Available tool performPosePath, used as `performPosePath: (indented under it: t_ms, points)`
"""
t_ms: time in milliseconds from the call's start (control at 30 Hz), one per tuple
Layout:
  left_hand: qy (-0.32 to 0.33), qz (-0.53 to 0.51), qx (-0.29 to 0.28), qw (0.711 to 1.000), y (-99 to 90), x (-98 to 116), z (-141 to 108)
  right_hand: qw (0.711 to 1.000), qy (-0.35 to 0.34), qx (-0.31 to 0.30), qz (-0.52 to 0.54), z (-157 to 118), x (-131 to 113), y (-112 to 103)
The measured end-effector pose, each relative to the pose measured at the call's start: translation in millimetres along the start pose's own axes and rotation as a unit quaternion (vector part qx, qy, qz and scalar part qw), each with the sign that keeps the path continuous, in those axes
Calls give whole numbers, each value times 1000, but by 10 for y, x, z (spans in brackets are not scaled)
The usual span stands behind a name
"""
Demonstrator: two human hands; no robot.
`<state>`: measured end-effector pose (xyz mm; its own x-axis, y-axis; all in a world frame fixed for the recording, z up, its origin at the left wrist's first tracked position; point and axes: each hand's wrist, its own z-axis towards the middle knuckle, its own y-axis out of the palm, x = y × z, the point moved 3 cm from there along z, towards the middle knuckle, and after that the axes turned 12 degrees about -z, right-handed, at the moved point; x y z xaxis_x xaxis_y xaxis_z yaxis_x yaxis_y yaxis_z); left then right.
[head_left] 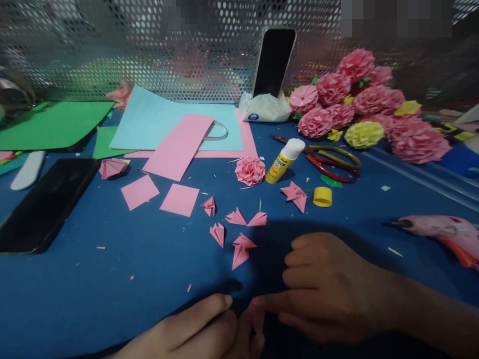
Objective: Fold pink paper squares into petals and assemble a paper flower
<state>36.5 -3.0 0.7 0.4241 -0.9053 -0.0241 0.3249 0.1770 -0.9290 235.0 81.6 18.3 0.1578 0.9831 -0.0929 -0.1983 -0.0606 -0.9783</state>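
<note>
- In the head view, holds a small pink paper piece (257,318) near the bottom edge, in front of the body, low over the blue tabletop (119,299).
- Keeps the left hand (198,329) curled, with fingers clamped on the paper.
- Touches the paper's top end with the right hand (322,286), index finger stretched leftward, other fingers bent; cannot tell whether finger and thumb pinch it, since shadow darkens this spot.
- Has several folded pink pieces (242,249) lying loose just beyond the hands, mostly pointed.
- Has a spiky folded pink star (295,196) farther right, near a yellow cap (322,196).
- Shows a ruffled pink rosette (250,171) just beside a white-topped glue stick (280,167), upright but looking tilted.
- Has scissors (337,172) behind the cap and a pink glue gun (441,232) at the right edge.
- Shows two flat pink squares (179,200) on the left, near a long pink strip (179,147) overlapping a light-blue sheet (149,119).
- Has a dark phone (48,204) flat at far left.
- Shows another phone (275,62) upright at a soft packet (265,108), left of heaped pink paper flowers (333,89).
</note>
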Motion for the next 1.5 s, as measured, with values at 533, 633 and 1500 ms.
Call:
performPosePath:
  t_ms: [533, 633, 1500]
  points:
    - [67, -30, -17, 997, -167, -63, 153, 942, 143, 151, 263, -27, 115, -13]
    - [81, -34, -5, 996, -165, -83, 238, 937, 155, 162, 267, -32, 129, -17]
    - [-252, -209, -118, 938, -296, -1915, -118, 868, 304, 199, 338, -37, 223, -29]
